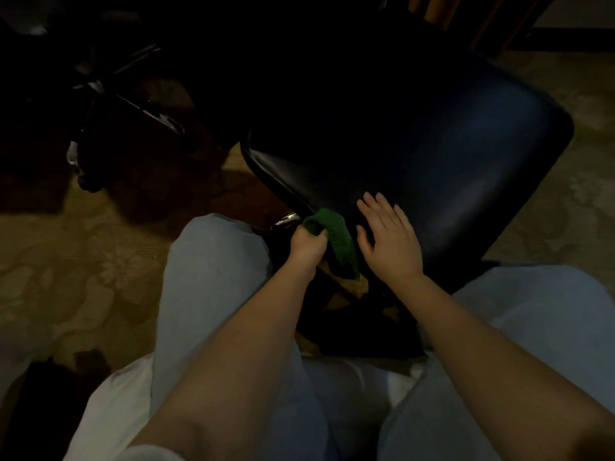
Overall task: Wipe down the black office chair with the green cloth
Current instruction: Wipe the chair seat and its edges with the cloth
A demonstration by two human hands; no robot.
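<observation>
Fingers (316,235) of the left hand (307,245) are curled round a dark green folded cloth (337,242), held at the near edge of a black leather office chair seat (416,138). Just beside it, the right hand (389,236) is laid flat on the seat, fingers straight and spread. Patterned tan carpet (83,261) is seen beneath.

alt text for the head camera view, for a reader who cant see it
A person's left hand grips a green cloth at the near edge of a black office chair seat, while the right hand rests flat on the seat, fingers spread. The room is dim, and knees in light trousers flank the chair.
</observation>
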